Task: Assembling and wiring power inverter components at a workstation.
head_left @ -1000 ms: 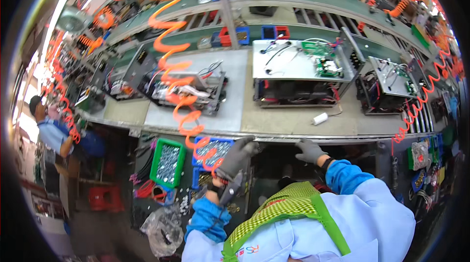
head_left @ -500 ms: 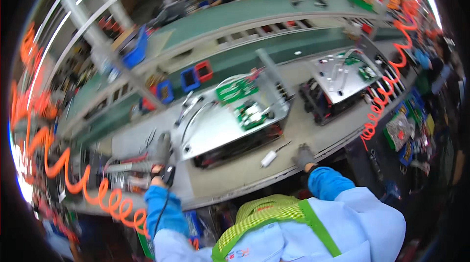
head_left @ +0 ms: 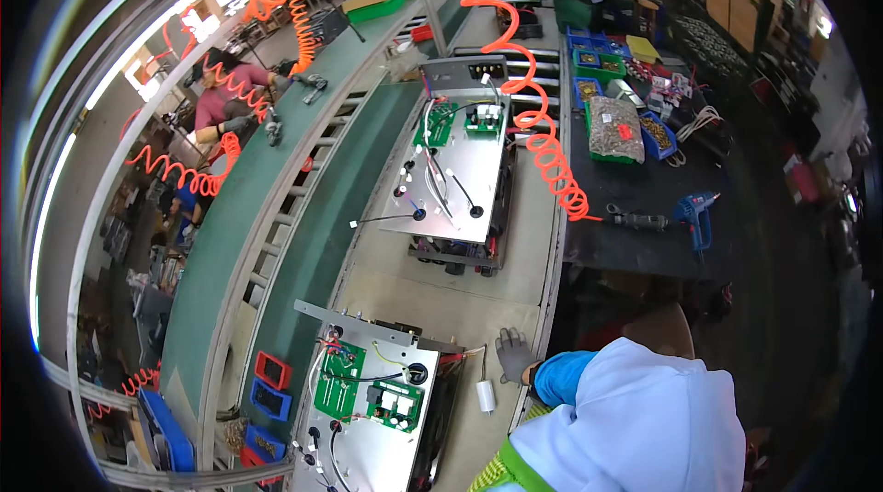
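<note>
My right hand (head_left: 514,357), in a grey glove, rests on the bench (head_left: 487,303) close to its edge. Its fingers are spread and hold nothing. Beside it lies a white cylinder with a thin lead (head_left: 486,397), apart from the fingers. Left of that sits the nearer metal chassis (head_left: 372,451), with green circuit boards (head_left: 338,380) and loose wires on its silvery top plate. My left hand is out of the picture.
A second chassis (head_left: 469,207) stands farther along the line. Right of it hangs an orange coiled hose (head_left: 552,165). A blue power tool (head_left: 696,219) and parts bins (head_left: 659,135) lie on the dark side table. Small red and blue bins (head_left: 270,398) line the left.
The view has swung to the right, bringing the farther chassis and side table more centrally in. My left hand has left the picture. My right hand stays spread on the bench near the cylinder.
</note>
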`<action>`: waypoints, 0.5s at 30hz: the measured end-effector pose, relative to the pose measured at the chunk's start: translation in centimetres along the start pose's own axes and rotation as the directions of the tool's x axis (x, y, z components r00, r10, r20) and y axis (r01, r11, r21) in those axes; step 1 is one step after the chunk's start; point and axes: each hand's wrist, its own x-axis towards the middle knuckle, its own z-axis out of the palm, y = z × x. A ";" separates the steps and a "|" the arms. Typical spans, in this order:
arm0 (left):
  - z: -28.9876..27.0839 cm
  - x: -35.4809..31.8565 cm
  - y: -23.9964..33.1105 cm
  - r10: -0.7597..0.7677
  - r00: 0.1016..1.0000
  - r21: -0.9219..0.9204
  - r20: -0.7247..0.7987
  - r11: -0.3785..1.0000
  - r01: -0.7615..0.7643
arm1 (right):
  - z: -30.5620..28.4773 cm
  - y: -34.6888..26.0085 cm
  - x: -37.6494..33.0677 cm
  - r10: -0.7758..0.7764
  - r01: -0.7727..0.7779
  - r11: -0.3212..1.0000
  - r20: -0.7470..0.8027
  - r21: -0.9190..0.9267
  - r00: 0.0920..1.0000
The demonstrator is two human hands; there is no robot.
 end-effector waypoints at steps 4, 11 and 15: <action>3.4 -7.4 4.3 -0.178 0.979 -0.153 -0.099 0.975 0.162 | -2.1 2.1 1.7 -0.031 0.031 1.000 0.013 0.003 0.999; 10.3 -7.3 8.2 -0.261 0.943 -0.529 -0.209 0.841 0.116 | -7.1 9.0 7.9 0.017 -0.014 0.996 0.030 -0.090 0.999; 16.2 -5.7 13.8 -0.069 0.984 -0.343 -0.165 0.939 0.008 | -10.1 14.3 11.9 0.108 -0.106 0.987 0.003 -0.117 0.994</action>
